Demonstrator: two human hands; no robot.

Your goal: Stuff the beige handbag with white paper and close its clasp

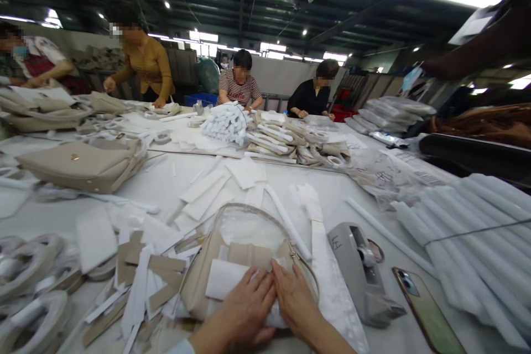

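Note:
A beige handbag (198,283) lies on the table right in front of me, its strap arching away toward the far side. White sheet material (224,279) lies over the bag's front. My left hand (251,303) rests on the sheet and bag with fingers stretched out. Beside it, my right hand (295,296) presses on the bag's right part, fingers extended, its fingertips close to the left hand's. A metal strap buckle (293,253) shows just above the right hand. What lies under both palms is hidden.
Right of the bag are white plastic bags (327,271), a grey tape dispenser (357,274), a phone (427,310) and bundled white foam rolls (468,232). Cardboard and paper strips (145,276) and wrapped strap coils (33,315) lie left. Another handbag (83,163) sits farther back. Several people work across the table.

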